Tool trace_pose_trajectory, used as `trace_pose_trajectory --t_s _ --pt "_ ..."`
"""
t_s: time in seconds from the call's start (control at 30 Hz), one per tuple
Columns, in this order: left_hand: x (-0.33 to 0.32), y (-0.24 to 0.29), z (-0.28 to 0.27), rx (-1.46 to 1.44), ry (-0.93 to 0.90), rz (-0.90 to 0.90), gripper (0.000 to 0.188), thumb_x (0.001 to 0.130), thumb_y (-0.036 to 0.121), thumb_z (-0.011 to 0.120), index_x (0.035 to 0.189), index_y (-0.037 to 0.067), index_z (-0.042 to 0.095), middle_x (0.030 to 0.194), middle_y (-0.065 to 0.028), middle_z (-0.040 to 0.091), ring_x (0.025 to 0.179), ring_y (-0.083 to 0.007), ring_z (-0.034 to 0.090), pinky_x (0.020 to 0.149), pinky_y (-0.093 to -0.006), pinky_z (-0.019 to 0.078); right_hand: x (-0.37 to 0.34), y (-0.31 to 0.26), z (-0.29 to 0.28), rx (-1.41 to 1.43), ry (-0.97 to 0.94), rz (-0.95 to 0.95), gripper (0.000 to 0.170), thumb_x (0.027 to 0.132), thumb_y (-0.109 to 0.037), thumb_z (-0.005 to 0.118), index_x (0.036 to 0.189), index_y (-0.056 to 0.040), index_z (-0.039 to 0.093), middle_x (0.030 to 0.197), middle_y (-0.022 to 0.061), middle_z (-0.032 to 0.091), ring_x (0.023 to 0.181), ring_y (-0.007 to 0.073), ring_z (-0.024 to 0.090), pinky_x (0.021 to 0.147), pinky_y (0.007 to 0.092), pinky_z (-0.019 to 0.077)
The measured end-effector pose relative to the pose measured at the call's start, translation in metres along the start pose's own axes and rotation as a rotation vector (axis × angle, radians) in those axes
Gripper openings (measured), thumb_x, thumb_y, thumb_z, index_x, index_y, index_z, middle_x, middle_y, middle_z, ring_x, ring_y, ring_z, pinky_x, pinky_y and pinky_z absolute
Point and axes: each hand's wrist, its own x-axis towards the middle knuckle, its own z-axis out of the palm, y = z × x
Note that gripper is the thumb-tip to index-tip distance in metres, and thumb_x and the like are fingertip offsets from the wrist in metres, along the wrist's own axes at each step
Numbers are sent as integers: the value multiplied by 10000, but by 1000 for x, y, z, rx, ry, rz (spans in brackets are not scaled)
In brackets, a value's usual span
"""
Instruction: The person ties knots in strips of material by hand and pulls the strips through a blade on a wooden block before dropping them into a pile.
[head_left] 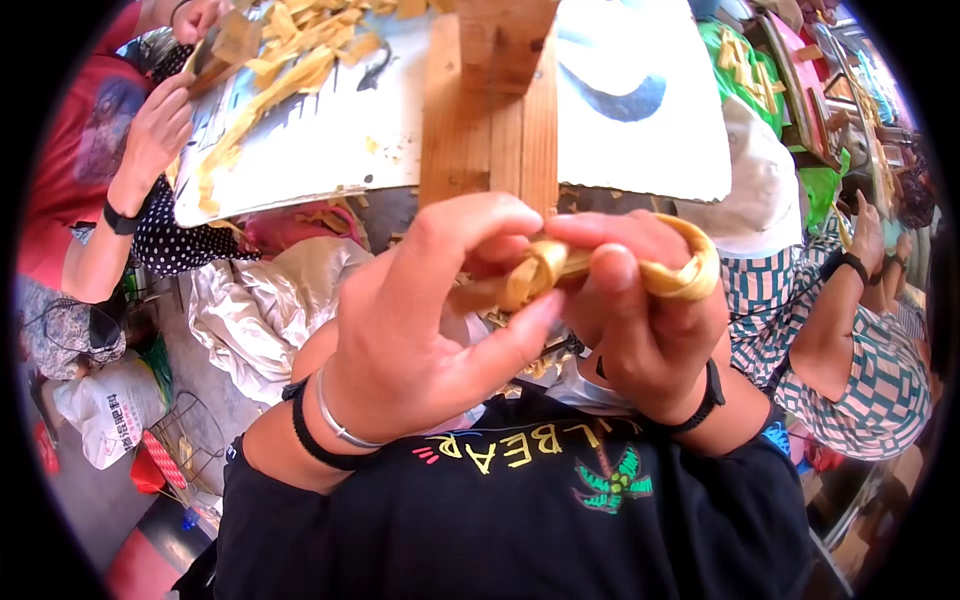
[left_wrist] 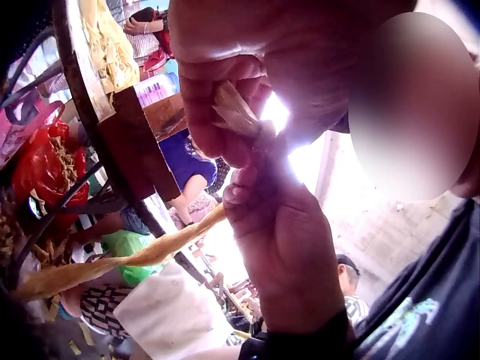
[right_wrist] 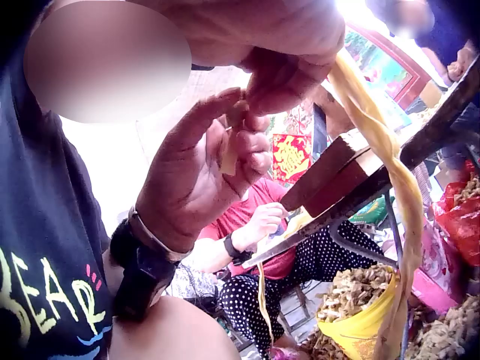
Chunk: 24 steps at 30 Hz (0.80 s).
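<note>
A soft yellow strip (head_left: pixel 688 278) is looped into a small knot between both hands. My left hand (head_left: pixel 395 300) pinches the knot end between thumb and fingers. My right hand (head_left: pixel 650 330) holds the other side, and the strip bends round its fingers. In the left wrist view, a short end of the strip (left_wrist: pixel 236 112) pokes out among the left fingers. A long twisted length of the strip (right_wrist: pixel 382 142) hangs from the right hand in the right wrist view. The inside of the knot is hidden by the fingers.
Ahead stands a white table (head_left: pixel 640 140) with a wooden stand (head_left: pixel 490 130) and a pile of yellow strips (head_left: pixel 310 60). A person in red (head_left: pixel 85 170) works at left, another in a patterned garment (head_left: pixel 850 370) at right. A yellow bag (right_wrist: pixel 356 330) holds many small pale pieces.
</note>
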Motion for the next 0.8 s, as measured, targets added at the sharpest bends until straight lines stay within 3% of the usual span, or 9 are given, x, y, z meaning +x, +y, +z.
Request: trace_pose_trajectory --t_s 0.17,0.27,0.37,0.4,0.53,0.67,0.7,0.77,0.8 --pt "1 6 -11 154 -70 -35 314 813 20 524 1125 -24 525 939 -113 633 810 -158 640 669 -258 515 6 -3 -1 -170 -59 -30 40 859 -14 688 860 12 658 685 79 604 572 207 534 527 309 394" --pt "1 -1 -27 145 -210 -126 395 749 26 473 1139 -28 507 929 -118 638 850 -164 638 748 -261 516 3 -2 3 -126 -66 31 67 853 -6 690 808 -4 640 652 73 571 542 205 493 509 310 361" --pt "3 -1 -21 -143 -137 -228 447 715 43 430 1151 -33 490 944 -123 643 879 -171 636 826 -272 501 0 -7 7 12 -41 195 70 867 -6 680 812 -5 636 666 67 579 543 187 495 510 304 360" --pt "4 2 -21 -224 -141 -275 417 757 28 484 1170 -33 479 955 -130 645 905 -168 631 876 -284 482 0 -7 7 25 -34 206 71 872 -6 676 814 -4 634 672 66 582 543 182 495 511 301 360" --pt "6 -2 -17 -212 -188 -145 372 797 25 582 1157 -20 501 941 -122 636 892 -166 629 825 -282 483 3 -1 4 -35 -37 90 72 884 -8 665 822 0 628 687 63 590 544 169 497 514 296 362" --pt "7 -12 -23 -166 -216 -34 285 780 15 655 1051 8 566 853 -76 624 741 -100 605 651 -230 462 3 2 0 -32 -100 59 94 911 -38 646 827 -1 624 679 51 576 544 137 496 508 276 361" --pt "4 -13 -24 -192 -196 -42 258 768 5 669 1013 17 589 827 -61 623 688 -74 597 595 -209 454 1 0 -1 40 -68 138 118 929 -59 629 826 -2 621 678 37 572 543 112 490 502 259 357" --pt "-4 -13 -26 -425 75 -153 217 752 -8 677 936 24 567 786 -29 592 649 -52 541 572 -194 427 -3 -7 -3 253 65 367 182 971 -109 591 823 -5 612 675 3 563 541 53 472 487 219 347" --pt "-2 -5 -35 -425 91 -268 206 750 -19 673 904 32 545 810 -19 577 671 -52 526 621 -213 443 2 -10 3 297 151 397 246 1002 -165 553 820 -8 607 669 -31 546 537 13 452 471 189 330"
